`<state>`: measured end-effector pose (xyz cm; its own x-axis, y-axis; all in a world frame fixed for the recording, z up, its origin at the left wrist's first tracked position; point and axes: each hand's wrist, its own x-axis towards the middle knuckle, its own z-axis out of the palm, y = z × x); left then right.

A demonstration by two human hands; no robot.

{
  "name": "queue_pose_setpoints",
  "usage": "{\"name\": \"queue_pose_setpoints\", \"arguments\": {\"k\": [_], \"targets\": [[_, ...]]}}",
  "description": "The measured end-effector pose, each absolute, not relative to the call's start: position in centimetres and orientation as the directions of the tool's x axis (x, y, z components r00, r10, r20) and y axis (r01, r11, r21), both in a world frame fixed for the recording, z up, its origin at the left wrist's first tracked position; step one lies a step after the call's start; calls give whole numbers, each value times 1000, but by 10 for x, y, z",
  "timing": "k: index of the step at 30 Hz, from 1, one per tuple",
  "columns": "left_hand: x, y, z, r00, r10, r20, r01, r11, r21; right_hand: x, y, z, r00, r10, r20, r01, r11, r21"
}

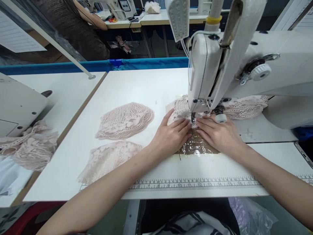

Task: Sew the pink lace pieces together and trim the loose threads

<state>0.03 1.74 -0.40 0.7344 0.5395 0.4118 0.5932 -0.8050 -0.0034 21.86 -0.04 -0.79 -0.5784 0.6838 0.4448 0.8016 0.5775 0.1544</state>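
Under the presser foot [193,117] of a white sewing machine [205,65] lies a pale pink lace piece [181,106]. My left hand [172,132] rests flat on the lace left of the foot, its fingers stretched toward the needle area. On the right side, my right hand [217,132] lies with fingers extended beside the foot, touching the lace edge. A shiny brown taped patch [197,143] shows on the table between and below both hands. The fingers partly hide the lace, and the needle tip cannot be made out.
Two lace pieces, an upper one [126,120] and a lower one [110,158], lie left on the white table. More lace [246,106] is bunched behind my right hand. A ruler strip [195,184] runs along the front edge. Another machine [19,104] stands left; a person [73,29] is beyond.
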Motion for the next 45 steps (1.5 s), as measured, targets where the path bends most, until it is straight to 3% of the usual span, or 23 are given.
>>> {"name": "queue_pose_setpoints", "arguments": {"k": [20,45], "targets": [[3,24,-11,720,540,436,609,-793,-25,215,2,-4,-551,752,362,833,521,186],[1,25,-8,700,562,440,635,-773,-23,214,3,-7,-540,761,359,841,509,186]]}}
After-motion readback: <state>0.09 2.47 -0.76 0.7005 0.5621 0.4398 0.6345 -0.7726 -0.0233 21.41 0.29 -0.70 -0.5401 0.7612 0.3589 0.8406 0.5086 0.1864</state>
